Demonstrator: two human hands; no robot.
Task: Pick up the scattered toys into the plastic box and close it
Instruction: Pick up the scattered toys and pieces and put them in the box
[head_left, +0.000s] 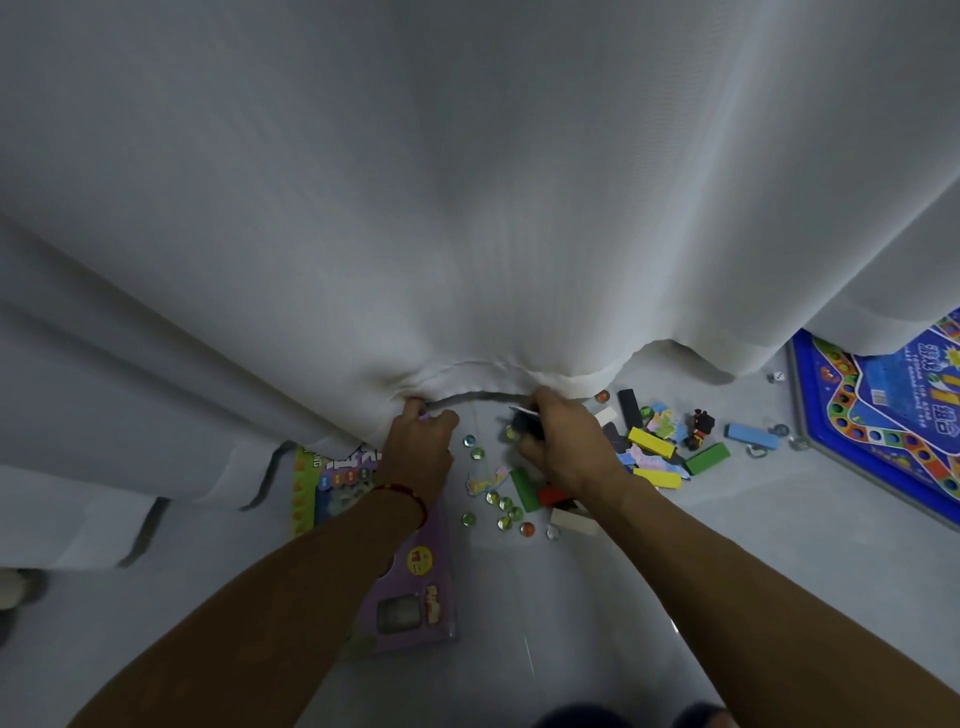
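Toys lie scattered on the pale floor below a white curtain (467, 234). Glass marbles (506, 503) sit between my hands. Close to my right wrist lie a green block (522, 488), a red block (550, 496) and a white block (571, 521). Further right are a yellow block (652, 441), a black block (629, 408), a blue block (753, 436), puzzle pieces (660, 421) and a small dark figure (698, 428). My right hand (561, 447) is closed on dark pieces and a white card. At the curtain hem, my left hand (421, 447) is curled. I cannot make out the plastic box.
A purple toy package (410, 587) lies under my left forearm, with a green game board (317, 488) beside it, half under the curtain. A blue board game (883, 415) lies at the right, with a white die (777, 376) near it. The curtain hides the floor beyond.
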